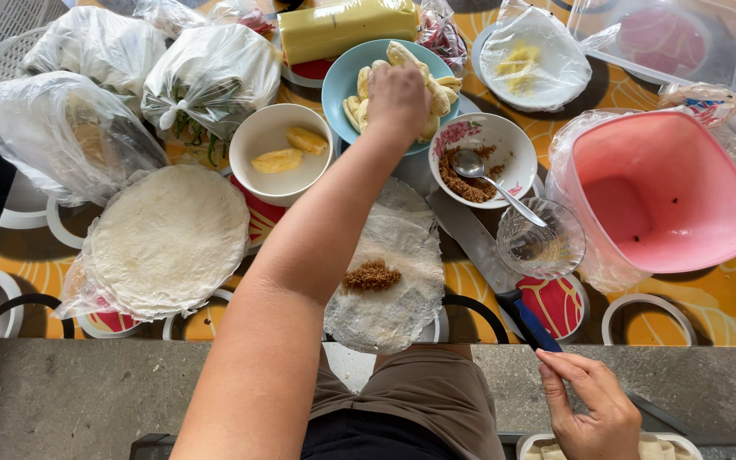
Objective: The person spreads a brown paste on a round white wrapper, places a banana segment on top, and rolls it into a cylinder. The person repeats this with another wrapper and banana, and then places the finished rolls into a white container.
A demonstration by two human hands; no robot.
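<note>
My left hand (398,100) reaches far out over a blue plate (338,81) heaped with pale yellow banana slices (438,95); its fingers curl down on one slice. In front of me lies a thin round wrapper (398,311) with a small heap of brown crumbs (372,275) on it. My right hand (591,407) hovers low at the near right, fingers loosely apart and holding nothing, just above a white tray (531,442) of rolled wrappers at the bottom edge.
A stack of wrappers in plastic (168,238) lies left. Nearby are a white bowl (257,136) with two yellow pieces, a flowered bowl (504,136) of brown crumbs with a spoon (491,181), a glass (540,243), a blue-handled knife (491,264), a pink tub (666,192) and tied bags (210,72).
</note>
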